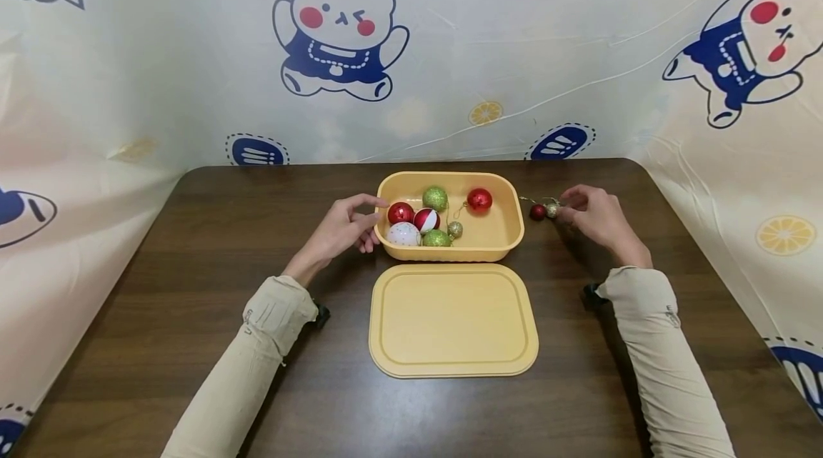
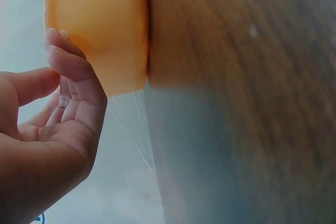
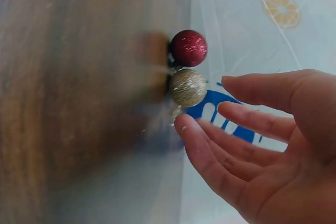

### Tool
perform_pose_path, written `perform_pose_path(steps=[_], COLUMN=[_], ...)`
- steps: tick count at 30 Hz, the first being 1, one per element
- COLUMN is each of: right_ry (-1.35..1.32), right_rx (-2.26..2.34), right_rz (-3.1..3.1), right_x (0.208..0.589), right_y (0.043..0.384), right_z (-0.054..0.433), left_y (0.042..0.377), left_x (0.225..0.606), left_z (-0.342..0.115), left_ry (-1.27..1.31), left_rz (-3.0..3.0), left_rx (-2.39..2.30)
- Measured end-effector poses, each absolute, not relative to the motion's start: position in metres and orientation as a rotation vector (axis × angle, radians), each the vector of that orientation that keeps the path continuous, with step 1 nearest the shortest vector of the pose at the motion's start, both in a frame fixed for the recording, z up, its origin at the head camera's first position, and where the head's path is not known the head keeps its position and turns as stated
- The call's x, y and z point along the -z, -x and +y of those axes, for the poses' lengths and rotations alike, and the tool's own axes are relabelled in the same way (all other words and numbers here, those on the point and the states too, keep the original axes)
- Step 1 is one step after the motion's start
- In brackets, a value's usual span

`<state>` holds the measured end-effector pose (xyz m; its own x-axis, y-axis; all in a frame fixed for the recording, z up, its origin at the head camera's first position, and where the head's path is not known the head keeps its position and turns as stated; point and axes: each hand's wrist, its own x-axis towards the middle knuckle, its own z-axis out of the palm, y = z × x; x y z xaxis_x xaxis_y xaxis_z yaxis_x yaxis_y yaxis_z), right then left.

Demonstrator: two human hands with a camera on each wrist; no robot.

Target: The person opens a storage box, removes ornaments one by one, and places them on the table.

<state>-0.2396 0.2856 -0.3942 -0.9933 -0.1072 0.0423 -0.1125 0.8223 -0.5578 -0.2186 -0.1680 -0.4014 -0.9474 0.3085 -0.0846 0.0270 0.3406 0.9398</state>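
Observation:
Inside a yellow box [image 1: 491, 229] lie several Christmas baubles: a red bauble [image 1: 479, 201], a green glitter bauble [image 1: 435, 198], a white bauble [image 1: 403, 234] and others. My left hand [image 1: 341, 229] is at the box's left end, its fingertips at the rim with fingers loosely bent. On the table right of the box, a small dark red bauble [image 3: 189, 48] sits beside a small gold bauble [image 3: 188, 87]. My right hand [image 1: 598, 218] reaches around the gold one, thumb and fingers spread; a fingertip is close to it, and contact is unclear.
A flat yellow lid [image 1: 454, 322] lies on the dark wooden table [image 1: 193, 301], just in front of the box. A pale cloth [image 1: 450, 51] with cartoon bears hangs behind the table and at both sides.

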Motion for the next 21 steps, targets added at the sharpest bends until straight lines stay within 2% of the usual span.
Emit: perform_pose_path(steps=[21], right_ry=[-0.239], right_rx=[-0.822], right_rz=[-2.905], right_x=[0.363], right_y=[0.224], right_z=[0.255], left_y=[0.22], left_x=[0.403], left_z=[-0.169], left_ry=[-0.309], left_rz=[2.355], left_rx=[-1.647])
